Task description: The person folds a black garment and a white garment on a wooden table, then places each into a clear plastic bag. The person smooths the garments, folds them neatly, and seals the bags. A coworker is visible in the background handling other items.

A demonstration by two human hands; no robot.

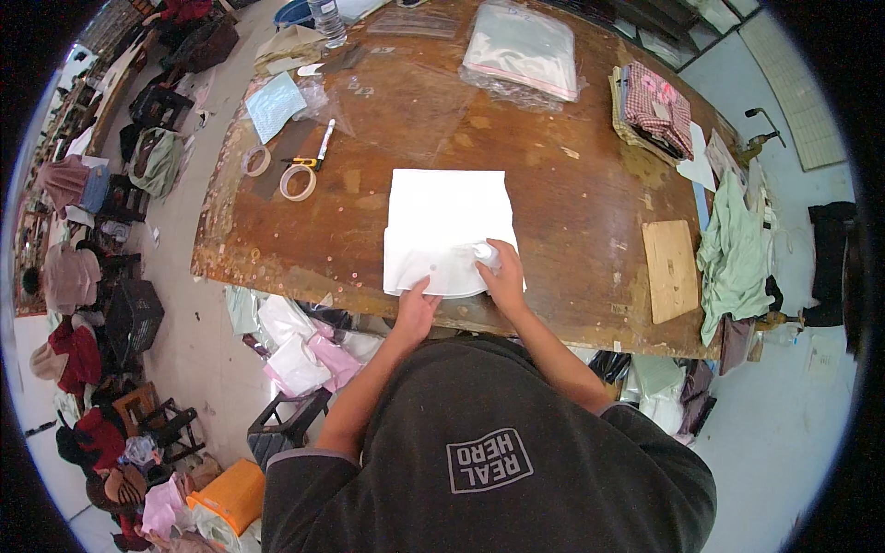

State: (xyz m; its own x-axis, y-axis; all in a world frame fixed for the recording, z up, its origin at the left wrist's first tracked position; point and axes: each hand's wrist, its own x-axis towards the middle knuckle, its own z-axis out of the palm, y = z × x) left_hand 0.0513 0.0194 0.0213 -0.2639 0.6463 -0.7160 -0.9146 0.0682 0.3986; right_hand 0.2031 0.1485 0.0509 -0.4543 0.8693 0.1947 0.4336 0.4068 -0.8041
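Note:
On the brown wooden table before me lies a folded white cloth or sheet (449, 200), its lower part doubled over in a slightly sheer layer. My left hand (417, 307) pinches the near edge of it, thumb on top. A small white bottle (486, 254) with a pale tip is in my right hand (505, 280), held between thumb and fingers just above the right part of the white material. The tip points left. Whether the white material is fabric or paper I cannot tell.
Left on the table (567, 207) are tape rolls (298, 182), a marker (325, 142), a yellow cutter (304, 163) and a light blue packet (275, 106). Clear plastic bags (522, 52) lie at the back. Folded clothes (657, 110) and a wooden board (671, 271) are at right. Bagged garments (297, 352) lie below the near edge.

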